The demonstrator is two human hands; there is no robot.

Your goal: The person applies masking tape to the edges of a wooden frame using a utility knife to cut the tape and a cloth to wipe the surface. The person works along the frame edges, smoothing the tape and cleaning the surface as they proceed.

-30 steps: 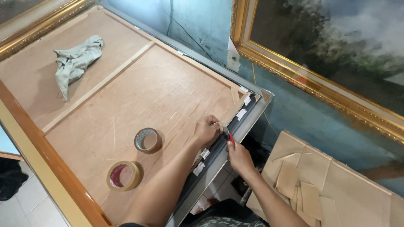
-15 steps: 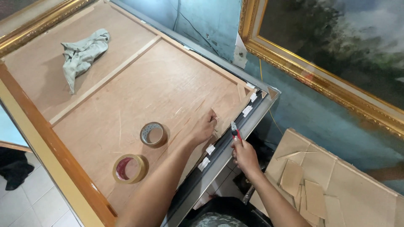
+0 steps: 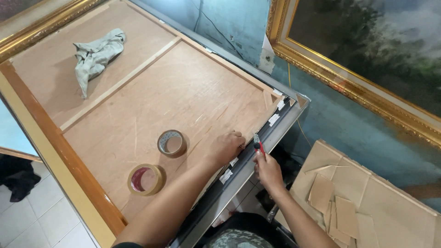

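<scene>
Left hand (image 3: 228,146) flat on the plywood backing (image 3: 183,96), right hand (image 3: 268,171) clamped on red-handled pliers (image 3: 257,143); two tape rolls (image 3: 172,143) left, crumpled cloth (image 3: 96,57) far.

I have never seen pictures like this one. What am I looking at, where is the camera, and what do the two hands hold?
There is no machine here. A person works with two bare hands, and the one camera sits on that person's head, looking down.

The big flat brown wooden backing board of a picture frame lies face down, with a dark metal edge rail along its near side. The left hand presses flat on the board near that rail and holds nothing. The right hand has its grip closed on a small red-handled tool, its tip at the rail; its exact kind is too small to tell.

On the board lie two rolls of brown tape, one nearer, and a crumpled grey-green cloth. Cardboard pieces lie on the right, and a gold-framed painting leans behind.
</scene>
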